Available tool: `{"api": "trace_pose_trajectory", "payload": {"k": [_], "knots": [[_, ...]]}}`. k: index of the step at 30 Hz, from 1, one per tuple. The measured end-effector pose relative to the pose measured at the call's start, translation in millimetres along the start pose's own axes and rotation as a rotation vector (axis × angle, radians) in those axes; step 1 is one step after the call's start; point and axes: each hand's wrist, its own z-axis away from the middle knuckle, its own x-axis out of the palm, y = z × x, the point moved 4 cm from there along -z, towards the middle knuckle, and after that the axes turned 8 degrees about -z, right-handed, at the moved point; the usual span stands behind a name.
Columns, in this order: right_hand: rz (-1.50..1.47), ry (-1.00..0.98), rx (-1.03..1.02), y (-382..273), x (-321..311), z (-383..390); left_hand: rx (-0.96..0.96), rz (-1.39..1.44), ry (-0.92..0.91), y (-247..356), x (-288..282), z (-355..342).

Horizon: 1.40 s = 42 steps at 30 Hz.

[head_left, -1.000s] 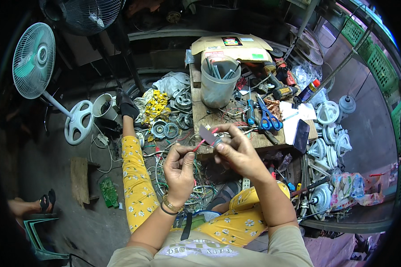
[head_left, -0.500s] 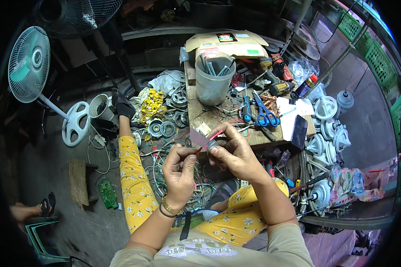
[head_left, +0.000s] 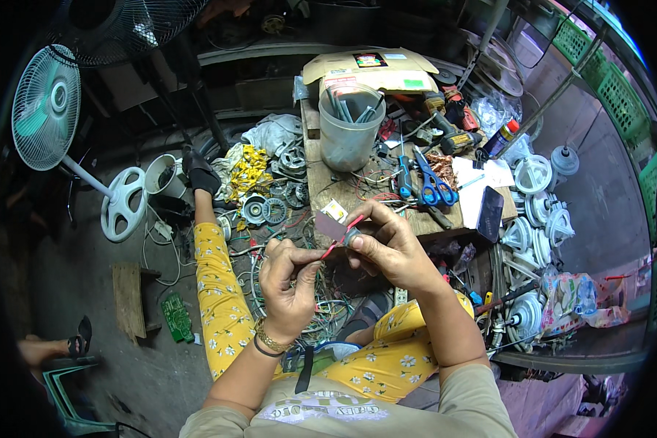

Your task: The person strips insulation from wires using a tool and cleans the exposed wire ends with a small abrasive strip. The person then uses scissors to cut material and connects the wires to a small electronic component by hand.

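My left hand (head_left: 288, 292) is closed in a pinch on a thin red wire (head_left: 330, 252) above the tangle of cables. My right hand (head_left: 390, 255) grips a flat grey blade (head_left: 327, 225), its thumb over the dark rounded end, with the red wire running across beside it under the fingers. Just behind the hands, a small white-and-yellow item (head_left: 334, 209) lies on the cluttered wooden worktop (head_left: 321, 186). Blue scissors (head_left: 434, 186), a blue screwdriver (head_left: 404, 175) and a dark phone (head_left: 489, 215) lie beyond my right hand.
A translucent bucket (head_left: 347, 146) of strips stands on the worktop, near drills (head_left: 452, 135). White plastic parts (head_left: 536, 212) crowd the right. A white fan (head_left: 47, 106), wooden stool (head_left: 128, 296) and circuit board (head_left: 175, 317) are left. Another person's foot (head_left: 73, 343) shows at the left edge.
My hands have shifted slightly down and left along with the blade, and more red wire shows between them. The view has shifted slightly, moving the surroundings left in the picture.
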Motion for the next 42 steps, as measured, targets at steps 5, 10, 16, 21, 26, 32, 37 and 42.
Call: {"api": "trace_pose_trajectory", "payload": {"k": [5,10,16,21,26,32,37,42], "knots": [[0.019,0.055,-0.056,1.5,-1.3,-0.9,0.023,-0.033,0.013,1.0,-3.2,0.8],[0.054,0.103,-0.139,0.8,-6.9,-3.6,0.005,-0.027,0.013,3.1,-3.4,3.6],[-0.029,0.432,-0.364,-38.2,-89.4,9.7,-0.361,0.330,0.080,-25.4,-7.8,21.4],[0.058,0.126,0.004,-13.1,6.4,2.8,-0.199,0.100,0.029,-18.5,0.2,11.5],[0.121,0.090,-0.018,1.3,6.1,3.2,-0.002,-0.072,0.069,-6.2,-1.0,1.2],[0.041,0.038,0.002,2.7,8.1,3.9,0.124,-0.205,0.059,5.2,-1.8,-4.0],[0.005,0.034,-0.009,0.2,8.8,4.6,0.233,-0.304,0.073,10.0,-2.8,-6.0],[-0.050,-0.030,0.007,-2.5,8.5,4.8,0.316,-0.384,0.072,9.8,-8.6,-5.6]]}}
